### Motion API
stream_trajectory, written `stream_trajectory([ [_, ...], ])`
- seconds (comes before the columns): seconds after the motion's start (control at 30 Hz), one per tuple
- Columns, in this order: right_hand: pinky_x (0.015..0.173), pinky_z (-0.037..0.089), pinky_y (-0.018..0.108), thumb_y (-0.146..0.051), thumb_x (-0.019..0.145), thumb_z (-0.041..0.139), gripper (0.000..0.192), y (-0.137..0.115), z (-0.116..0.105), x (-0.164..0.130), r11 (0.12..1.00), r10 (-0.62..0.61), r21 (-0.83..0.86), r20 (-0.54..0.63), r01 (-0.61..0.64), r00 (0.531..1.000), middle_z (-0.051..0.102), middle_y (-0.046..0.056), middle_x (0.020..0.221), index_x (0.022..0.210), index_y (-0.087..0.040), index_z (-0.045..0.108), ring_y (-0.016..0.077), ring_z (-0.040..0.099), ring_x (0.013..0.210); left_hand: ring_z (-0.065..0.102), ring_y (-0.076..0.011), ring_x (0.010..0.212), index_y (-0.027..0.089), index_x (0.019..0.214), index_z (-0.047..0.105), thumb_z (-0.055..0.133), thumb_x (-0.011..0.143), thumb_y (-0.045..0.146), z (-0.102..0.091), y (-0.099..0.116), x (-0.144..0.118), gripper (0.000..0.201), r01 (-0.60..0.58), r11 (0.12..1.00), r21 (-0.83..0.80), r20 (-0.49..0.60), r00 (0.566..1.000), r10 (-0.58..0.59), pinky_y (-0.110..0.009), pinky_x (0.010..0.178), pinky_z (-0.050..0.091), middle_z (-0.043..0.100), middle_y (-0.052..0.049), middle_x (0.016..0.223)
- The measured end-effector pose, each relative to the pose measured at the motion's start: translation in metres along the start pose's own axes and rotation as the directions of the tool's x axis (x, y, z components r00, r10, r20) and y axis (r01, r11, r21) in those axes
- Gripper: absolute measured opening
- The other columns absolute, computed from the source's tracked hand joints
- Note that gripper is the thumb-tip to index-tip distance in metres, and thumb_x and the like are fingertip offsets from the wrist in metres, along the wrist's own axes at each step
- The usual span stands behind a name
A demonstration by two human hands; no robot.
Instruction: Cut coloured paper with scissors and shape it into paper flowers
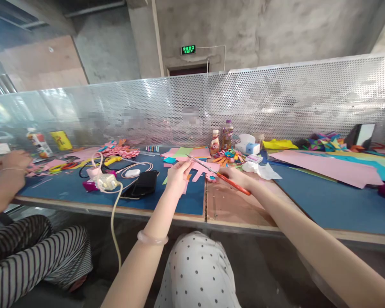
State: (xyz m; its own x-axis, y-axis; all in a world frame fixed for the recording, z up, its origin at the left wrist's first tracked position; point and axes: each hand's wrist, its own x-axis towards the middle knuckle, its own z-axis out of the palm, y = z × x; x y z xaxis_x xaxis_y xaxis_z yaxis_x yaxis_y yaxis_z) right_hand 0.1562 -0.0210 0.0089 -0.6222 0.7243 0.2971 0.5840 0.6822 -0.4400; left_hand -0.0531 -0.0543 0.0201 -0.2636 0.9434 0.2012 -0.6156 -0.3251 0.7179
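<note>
My left hand (179,173) is closed in a pinch at the edge of a pink paper piece (197,174) that has strips cut into it. In my right hand (235,176) are scissors (232,185) with red handles, seen nearly edge-on. Their thin metal blades point up and left, toward the fingers of my left hand and across the pink paper. Whether the blades are apart cannot be made out. Small orange and green paper bits lie around my left hand. A small curled pink and blue paper piece (211,177) lies below the blades.
A black phone (146,183), cables and a white plug adapter (107,182) lie to the left. Bottles (227,134), tissues (265,170) and paper flowers (229,157) stand behind. Large pink sheets (327,164) lie right. A co-worker's hands (17,162) are at far left.
</note>
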Motion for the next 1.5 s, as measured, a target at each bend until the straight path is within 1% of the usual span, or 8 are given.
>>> stream_trajectory([
  [0.3, 0.059, 0.035, 0.026, -0.044, 0.069, 0.056, 0.027, -0.003, -0.002, -0.001, 1.000, -0.010, 0.001, 0.009, 0.010, 1.000, 0.058, 0.001, 0.062, 0.068, -0.017, 0.056, 0.0174, 0.050, 0.065, 0.067, -0.0159, 0.082, 0.009, 0.062, 0.066, 0.062, 0.067, 0.001, -0.001, 0.000, 0.000, 0.011, 0.000, 1.000, -0.001, 0.036, 0.999, 0.000, -0.028, 0.092, 0.048, 0.069, -0.006, 0.070],
  [0.53, 0.058, 0.035, 0.026, -0.042, 0.066, 0.060, 0.025, -0.006, -0.002, -0.003, 1.000, -0.015, -0.006, -0.003, 0.015, 1.000, 0.060, 0.001, 0.063, 0.071, -0.017, 0.059, 0.0183, 0.051, 0.065, 0.066, -0.0164, 0.084, 0.008, 0.062, 0.066, 0.062, 0.067, 0.000, -0.001, 0.001, 0.000, 0.010, 0.012, 1.000, 0.009, 0.012, 1.000, -0.012, -0.028, 0.092, 0.047, 0.069, -0.006, 0.071],
  [0.77, 0.055, 0.033, 0.024, -0.045, 0.070, 0.056, 0.029, -0.011, 0.003, -0.007, 0.999, -0.007, -0.038, -0.052, 0.005, 0.999, 0.056, 0.000, 0.060, 0.072, -0.016, 0.058, 0.0151, 0.047, 0.060, 0.067, -0.0152, 0.079, 0.010, 0.064, 0.064, 0.067, 0.065, 0.005, -0.004, 0.001, -0.001, 0.006, -0.035, 0.999, 0.014, 0.001, 0.999, 0.035, -0.028, 0.087, 0.048, 0.068, -0.005, 0.070],
  [0.87, 0.052, 0.030, 0.023, -0.049, 0.074, 0.051, 0.033, -0.010, 0.005, -0.008, 0.998, 0.000, -0.064, -0.080, -0.005, 0.997, 0.053, -0.001, 0.059, 0.069, -0.017, 0.055, 0.0122, 0.042, 0.056, 0.066, -0.0132, 0.074, 0.011, 0.068, 0.064, 0.069, 0.065, 0.009, -0.009, 0.002, 0.002, 0.007, -0.029, 0.999, 0.017, -0.029, 0.999, 0.030, -0.026, 0.079, 0.050, 0.068, -0.004, 0.073],
  [1.03, 0.049, 0.024, 0.021, -0.051, 0.075, 0.049, 0.036, -0.004, 0.005, -0.008, 0.992, 0.012, -0.120, -0.129, -0.028, 0.992, 0.046, -0.003, 0.056, 0.062, -0.017, 0.045, 0.0089, 0.036, 0.052, 0.064, -0.0077, 0.065, 0.012, 0.073, 0.063, 0.068, 0.069, 0.009, -0.013, 0.004, 0.006, 0.007, 0.027, 1.000, -0.008, -0.122, 0.992, -0.028, -0.014, 0.059, 0.049, 0.066, -0.002, 0.070],
  [1.13, 0.049, 0.023, 0.022, -0.046, 0.079, 0.043, 0.034, -0.001, 0.005, -0.007, 0.986, 0.016, -0.161, -0.181, -0.045, 0.983, 0.043, -0.004, 0.055, 0.061, -0.018, 0.041, 0.0088, 0.035, 0.052, 0.062, -0.0061, 0.062, 0.010, 0.069, 0.063, 0.061, 0.074, 0.004, -0.012, 0.005, 0.006, 0.008, 0.011, 0.997, -0.077, -0.145, 0.989, -0.022, -0.013, 0.062, 0.050, 0.066, -0.003, 0.068],
  [1.27, 0.051, 0.023, 0.022, -0.048, 0.081, 0.040, 0.036, -0.001, 0.009, -0.006, 0.974, 0.020, -0.214, -0.237, -0.073, 0.971, 0.043, -0.003, 0.055, 0.059, -0.019, 0.038, 0.0096, 0.036, 0.053, 0.064, -0.0088, 0.069, 0.008, 0.071, 0.063, 0.058, 0.075, 0.002, -0.010, 0.005, 0.004, 0.009, -0.018, 0.994, -0.111, -0.090, 0.996, 0.008, -0.018, 0.073, 0.052, 0.067, -0.006, 0.073],
  [1.5, 0.051, 0.022, 0.024, -0.051, 0.080, 0.040, 0.035, 0.002, 0.014, -0.004, 0.930, 0.112, -0.289, -0.365, -0.227, 0.924, 0.053, 0.002, 0.062, 0.064, -0.020, 0.041, 0.0138, 0.043, 0.056, 0.062, -0.0087, 0.068, 0.009, 0.070, 0.061, 0.061, 0.073, 0.006, -0.006, 0.004, 0.001, 0.004, -0.009, 0.999, -0.036, -0.048, 0.999, 0.007, -0.022, 0.076, 0.049, 0.064, -0.004, 0.070],
])
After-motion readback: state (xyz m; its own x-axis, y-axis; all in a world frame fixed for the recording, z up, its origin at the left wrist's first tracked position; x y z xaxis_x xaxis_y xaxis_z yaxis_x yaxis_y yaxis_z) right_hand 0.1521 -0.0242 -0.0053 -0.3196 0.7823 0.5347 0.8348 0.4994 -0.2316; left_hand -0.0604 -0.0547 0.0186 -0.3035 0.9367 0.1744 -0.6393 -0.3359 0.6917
